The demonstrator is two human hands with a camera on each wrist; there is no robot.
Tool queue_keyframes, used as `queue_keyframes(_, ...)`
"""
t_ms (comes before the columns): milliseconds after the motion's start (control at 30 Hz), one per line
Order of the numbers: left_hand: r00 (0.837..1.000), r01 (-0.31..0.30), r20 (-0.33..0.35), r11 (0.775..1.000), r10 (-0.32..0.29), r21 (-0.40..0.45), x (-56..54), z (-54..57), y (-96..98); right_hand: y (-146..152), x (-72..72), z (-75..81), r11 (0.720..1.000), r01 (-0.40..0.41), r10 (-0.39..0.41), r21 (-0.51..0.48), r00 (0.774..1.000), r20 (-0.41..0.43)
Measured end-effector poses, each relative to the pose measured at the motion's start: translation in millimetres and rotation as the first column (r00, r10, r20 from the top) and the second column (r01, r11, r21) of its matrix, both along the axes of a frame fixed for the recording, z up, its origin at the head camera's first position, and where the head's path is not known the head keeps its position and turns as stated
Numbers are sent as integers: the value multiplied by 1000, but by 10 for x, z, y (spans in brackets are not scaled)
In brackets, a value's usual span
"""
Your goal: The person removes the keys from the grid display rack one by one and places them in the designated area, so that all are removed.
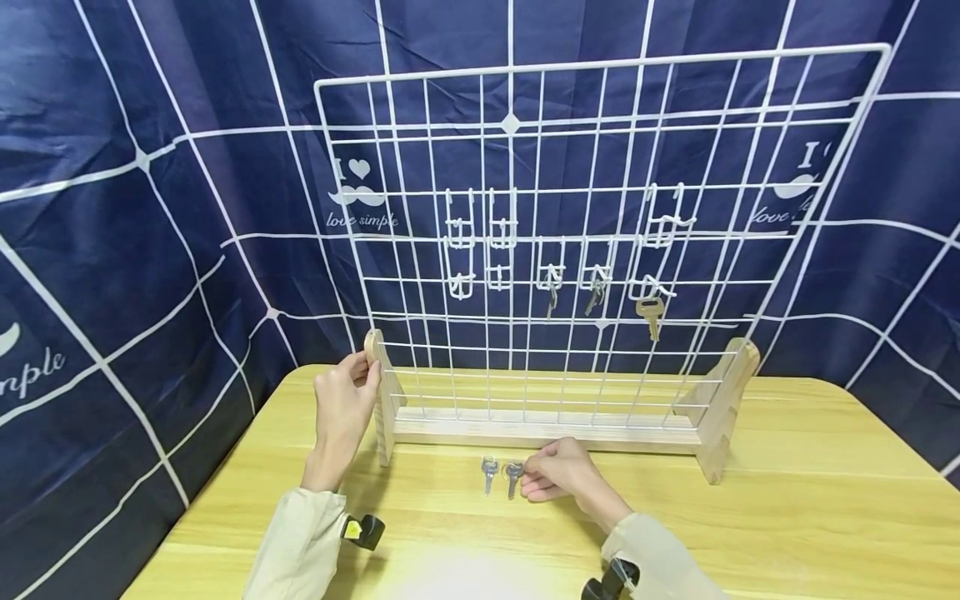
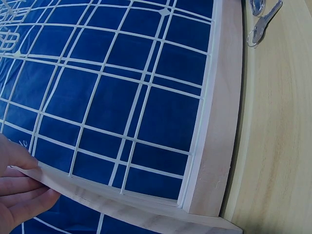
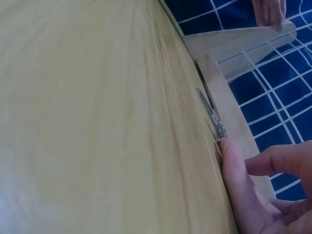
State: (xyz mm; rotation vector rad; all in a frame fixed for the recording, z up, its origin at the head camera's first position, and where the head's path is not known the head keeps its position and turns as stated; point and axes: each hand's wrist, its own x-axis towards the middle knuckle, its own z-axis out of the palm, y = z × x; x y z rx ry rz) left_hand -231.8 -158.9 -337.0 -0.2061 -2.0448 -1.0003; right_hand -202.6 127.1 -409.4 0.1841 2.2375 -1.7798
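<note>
My left hand (image 1: 341, 396) holds the top of the wooden end piece (image 1: 384, 417) at the left of a white wire grid rack, its fingers and thumb meeting at the wood. Two silver keys lie side by side on the table in front of the rack's base: a left key (image 1: 489, 472) and a right key (image 1: 513, 475). My right hand (image 1: 562, 472) is low beside the right key, a fingertip (image 3: 227, 145) right at its head. I cannot tell whether the fingers pinch it. In the left wrist view, one key (image 2: 263, 24) shows near the top right.
Several white hooks hang on the wire grid (image 1: 600, 62). A brass key (image 1: 650, 315) hangs at the right, with silver keys (image 1: 552, 298) on hooks left of it. A wooden base bar (image 1: 540, 429) joins the stand's ends. Dark blue curtain (image 1: 225, 192) stands behind the table.
</note>
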Motion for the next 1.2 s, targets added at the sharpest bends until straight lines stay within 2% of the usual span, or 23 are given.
queue_keyframes(233, 1000, 4, -8, 1000, -4, 1, 1, 0, 6, -2, 9, -29, 1000, 3, -3, -4, 999, -36)
queue_keyframes(933, 1000, 8, 8, 1000, -8, 12, 19, 5, 8, 16, 11, 10, 999, -31, 30, -20, 999, -45)
queue_keyframes(1067, 1000, 7, 11, 1000, -7, 3, 29, -3, 1, 31, 34, 94, 1000, -8, 8, -5, 997, -78)
queue_keyframes(1200, 1000, 7, 15, 1000, -7, -2, 27, -2, -1, 40, 66, 310, 997, 67, -60, 35, 982, -177)
